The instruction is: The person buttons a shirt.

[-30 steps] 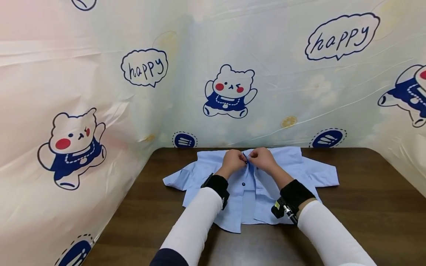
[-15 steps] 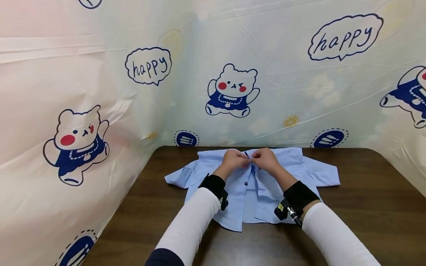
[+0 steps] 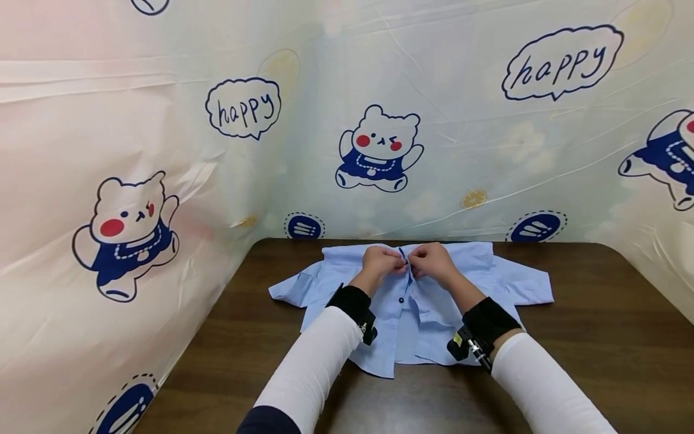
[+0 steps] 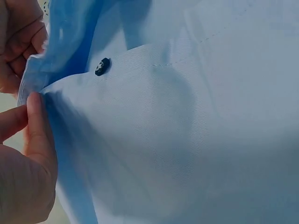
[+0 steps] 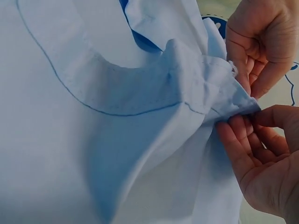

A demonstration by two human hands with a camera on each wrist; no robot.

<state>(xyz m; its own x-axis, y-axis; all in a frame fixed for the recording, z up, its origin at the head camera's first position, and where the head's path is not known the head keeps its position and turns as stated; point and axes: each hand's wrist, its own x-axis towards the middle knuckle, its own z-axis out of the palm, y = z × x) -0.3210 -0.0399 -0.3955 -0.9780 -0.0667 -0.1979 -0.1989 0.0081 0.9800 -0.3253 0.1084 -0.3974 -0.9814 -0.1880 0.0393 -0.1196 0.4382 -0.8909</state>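
A light blue short-sleeved shirt (image 3: 374, 337) lies spread on the table, its front edges meeting near the middle. My left hand (image 3: 382, 263) pinches one front edge close to the collar, between thumb and fingers. Right beside it, my right hand (image 3: 432, 263) pinches the other front edge, lifting the cloth into folds. In the left wrist view, my left thumb (image 4: 35, 109) presses on the cloth edge, and a dark button (image 4: 102, 66) shows on the fabric. The right wrist view shows my right fingers (image 5: 238, 142) under a raised corner of cloth. Fingers hide whatever lies between the two hands.
The brown wooden table (image 3: 607, 355) extends on both sides of the shirt. A printed curtain (image 3: 461, 138) with cartoon bears hangs behind and at the left. Black straps with small cameras sit on both wrists.
Both hands stay at the shirt's upper front. A dark button visible between them earlier became covered by the fingertips. The right hand has since drawn the right front edge up into a bigger fold.
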